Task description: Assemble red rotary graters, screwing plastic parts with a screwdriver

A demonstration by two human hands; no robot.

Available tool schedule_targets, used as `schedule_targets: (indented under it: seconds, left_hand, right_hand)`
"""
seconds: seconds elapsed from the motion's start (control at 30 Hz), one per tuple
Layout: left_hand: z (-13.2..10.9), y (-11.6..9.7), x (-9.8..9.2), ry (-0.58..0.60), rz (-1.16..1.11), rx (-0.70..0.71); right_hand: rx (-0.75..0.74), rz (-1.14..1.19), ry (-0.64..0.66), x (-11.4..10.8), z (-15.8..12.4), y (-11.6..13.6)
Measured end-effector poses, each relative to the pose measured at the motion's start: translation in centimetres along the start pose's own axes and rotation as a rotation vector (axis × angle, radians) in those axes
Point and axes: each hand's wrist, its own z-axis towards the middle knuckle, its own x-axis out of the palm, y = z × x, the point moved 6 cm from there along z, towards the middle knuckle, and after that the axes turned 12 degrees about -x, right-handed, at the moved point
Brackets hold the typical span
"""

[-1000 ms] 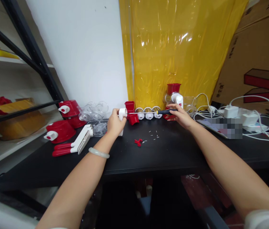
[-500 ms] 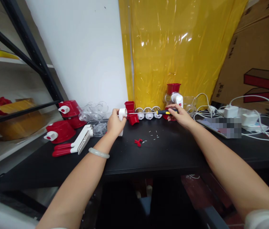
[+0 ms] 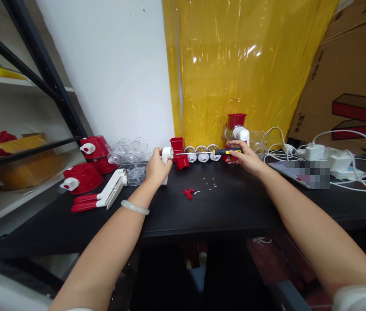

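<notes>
My left hand is closed around a white plastic part with a round ring end, held upright above the table. In my right hand is a screwdriver with a black and yellow handle, lying level. Its long thin shaft points left and its tip reaches the ring end; whether it sits in a screw is too small to see. Below, several small pale pins or screws lie scattered beside a few small red pieces. Behind the shaft stand white-rimmed drums and a red chute-like part.
On the left are red bases with white knobs, white parts with red handles and clear plastic cups. A red and white assembly stands behind my right hand. A tablet, chargers and loose white cables lie at right.
Hardly anything differs. Both hands keep their hold, with the screwdriver still level at the white part; the view has shifted very slightly.
</notes>
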Motion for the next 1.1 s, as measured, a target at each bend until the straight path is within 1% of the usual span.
schedule_targets:
  seconds: [0.23, 0.4, 0.53, 0.63, 0.8, 1.1]
  left_hand:
    - [-0.06, 0.01, -0.09, -0.003, 0.003, -0.003]
    - [-0.06, -0.03, -0.11, 0.000, 0.003, -0.013]
    - [-0.06, -0.09, -0.14, -0.003, 0.000, -0.008]
    - [-0.02, -0.06, -0.13, -0.004, -0.003, -0.006]
    - [0.01, 0.05, 0.01, 0.000, -0.002, 0.005]
    - [-0.02, 0.07, -0.06, -0.001, -0.005, 0.001]
  right_hand:
    - [0.001, -0.109, -0.030, 0.18, -0.20, 0.49]
    - [-0.023, -0.136, 0.005, 0.45, -0.12, 0.51]
    - [0.012, -0.094, 0.002, 0.30, 0.00, -0.04]
    - [0.037, -0.004, -0.014, 0.17, 0.00, -0.19]
    - [0.022, 0.068, -0.005, 0.13, 0.00, -0.06]
    - [-0.003, -0.094, -0.024, 0.01, 0.00, 0.01]
